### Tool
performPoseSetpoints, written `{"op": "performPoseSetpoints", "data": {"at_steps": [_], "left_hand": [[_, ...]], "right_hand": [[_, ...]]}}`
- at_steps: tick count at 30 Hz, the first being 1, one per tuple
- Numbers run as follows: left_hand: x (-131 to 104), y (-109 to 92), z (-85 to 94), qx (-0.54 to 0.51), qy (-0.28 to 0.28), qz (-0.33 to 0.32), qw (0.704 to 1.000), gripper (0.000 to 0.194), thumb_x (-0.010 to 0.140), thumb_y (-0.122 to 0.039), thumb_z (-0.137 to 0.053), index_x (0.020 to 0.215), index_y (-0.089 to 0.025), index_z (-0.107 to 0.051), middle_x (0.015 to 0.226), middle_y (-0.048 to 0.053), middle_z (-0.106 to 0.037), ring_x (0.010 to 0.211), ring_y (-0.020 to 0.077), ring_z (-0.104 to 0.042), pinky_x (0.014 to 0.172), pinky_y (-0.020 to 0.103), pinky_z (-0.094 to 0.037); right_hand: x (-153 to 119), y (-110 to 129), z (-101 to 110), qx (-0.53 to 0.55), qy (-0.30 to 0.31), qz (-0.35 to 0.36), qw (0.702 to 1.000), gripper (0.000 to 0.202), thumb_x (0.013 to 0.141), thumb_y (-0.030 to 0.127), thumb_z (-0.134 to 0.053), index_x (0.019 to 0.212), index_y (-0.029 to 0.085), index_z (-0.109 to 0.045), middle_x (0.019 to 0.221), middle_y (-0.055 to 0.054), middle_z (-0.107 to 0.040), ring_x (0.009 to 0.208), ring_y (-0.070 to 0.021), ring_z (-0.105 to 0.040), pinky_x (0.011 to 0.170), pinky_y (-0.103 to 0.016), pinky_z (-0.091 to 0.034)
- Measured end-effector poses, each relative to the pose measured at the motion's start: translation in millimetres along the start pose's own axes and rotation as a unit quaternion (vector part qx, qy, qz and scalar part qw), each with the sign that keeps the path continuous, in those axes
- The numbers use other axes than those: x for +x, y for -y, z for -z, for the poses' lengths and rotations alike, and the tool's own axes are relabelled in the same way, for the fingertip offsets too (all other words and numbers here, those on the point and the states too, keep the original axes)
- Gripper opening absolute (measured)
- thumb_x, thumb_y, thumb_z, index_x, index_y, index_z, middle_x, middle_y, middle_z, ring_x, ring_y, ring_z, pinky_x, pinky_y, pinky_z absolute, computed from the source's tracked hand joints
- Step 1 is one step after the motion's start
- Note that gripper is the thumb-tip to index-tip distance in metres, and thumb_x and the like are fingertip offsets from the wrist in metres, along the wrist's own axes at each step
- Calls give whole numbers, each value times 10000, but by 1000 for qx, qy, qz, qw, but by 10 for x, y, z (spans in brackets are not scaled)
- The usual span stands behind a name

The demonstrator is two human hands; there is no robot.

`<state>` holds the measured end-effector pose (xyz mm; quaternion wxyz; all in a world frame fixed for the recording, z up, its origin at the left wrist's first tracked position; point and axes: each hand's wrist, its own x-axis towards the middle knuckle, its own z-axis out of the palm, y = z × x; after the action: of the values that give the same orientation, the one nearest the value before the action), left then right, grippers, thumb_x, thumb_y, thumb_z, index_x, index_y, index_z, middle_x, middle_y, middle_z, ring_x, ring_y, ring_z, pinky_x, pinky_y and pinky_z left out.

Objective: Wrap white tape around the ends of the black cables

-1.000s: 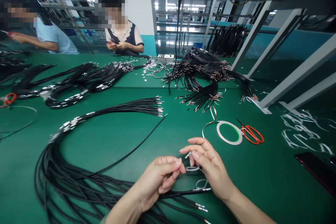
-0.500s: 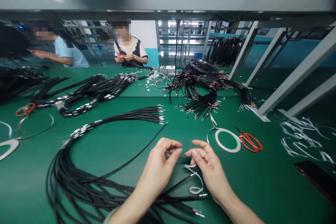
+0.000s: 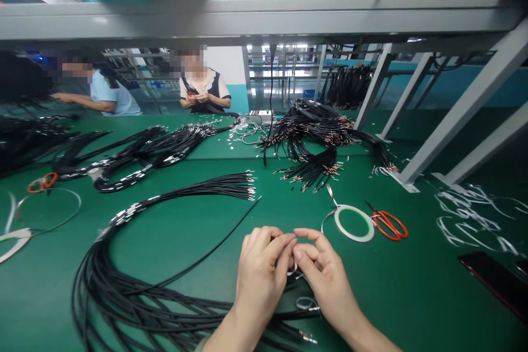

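My left hand (image 3: 263, 270) and my right hand (image 3: 328, 272) meet fingertip to fingertip above the green table, both in a pinch. A thin white strip of tape (image 3: 306, 303) hangs in a curl beneath my right fingers, which pinch its upper part. What lies between my left thumb and forefinger is hidden. Under my wrists runs a bundle of black cables (image 3: 165, 298) with bare metal ends. It loops left and back to a fanned end (image 3: 247, 186), and one single cable (image 3: 218, 245) lies apart from it.
A white tape roll (image 3: 355, 224) lies right of my hands, beside orange-handled scissors (image 3: 390, 224). Tape scraps (image 3: 470, 217) and a dark phone (image 3: 490, 280) are further right. More cable heaps (image 3: 309, 121) lie behind, below a grey shelf beam (image 3: 264, 19). Two people sit across the table.
My left hand has moved right, so its fingertips now touch those of my right hand. The white strip hangs closer beneath them. The view has tilted up slightly.
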<state>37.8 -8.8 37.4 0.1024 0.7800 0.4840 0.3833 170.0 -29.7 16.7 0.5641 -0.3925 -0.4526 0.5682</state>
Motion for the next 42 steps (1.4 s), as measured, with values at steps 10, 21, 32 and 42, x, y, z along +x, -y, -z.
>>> {"op": "performPoseSetpoints", "data": {"at_steps": [10, 21, 32, 42], "left_hand": [[61, 122, 34, -135, 57, 16, 989, 172, 910, -196, -467, 874, -208, -635, 810, 31, -583, 808, 173, -536, 744, 303, -405], [-53, 189, 22, -196, 35, 30, 979, 154, 886, -187, -515, 886, -220, -665, 823, 36, -601, 825, 178, -547, 740, 296, -430], [-37, 224, 13, -210, 34, 50, 976, 181, 880, -170, -522, 994, -225, -650, 904, 48, -592, 886, 176, -556, 769, 297, -460], [-77, 244, 17, -178, 21, -1, 984, 143, 857, -141, -552, 903, -219, -662, 798, 30, -608, 797, 166, -565, 708, 288, -464]], "right_hand": [[26, 29, -11, 78, 38, -51, 995, 400, 860, 331, -611, 1191, 179, -446, 735, -31, -702, 665, -158, -632, 661, -302, -496], [89, -101, 38, 101, -1, -151, 983, 274, 697, 313, -782, 838, 139, -626, 680, -12, -681, 556, -94, -578, 579, -225, -477], [35, -66, -23, 116, 11, -154, 981, 267, 757, 387, -716, 789, 150, -597, 759, -19, -643, 656, -116, -579, 611, -264, -543], [34, -46, -31, 128, 20, -159, 979, 283, 769, 405, -698, 771, 155, -565, 744, -29, -654, 629, -121, -603, 593, -258, -535]]}}
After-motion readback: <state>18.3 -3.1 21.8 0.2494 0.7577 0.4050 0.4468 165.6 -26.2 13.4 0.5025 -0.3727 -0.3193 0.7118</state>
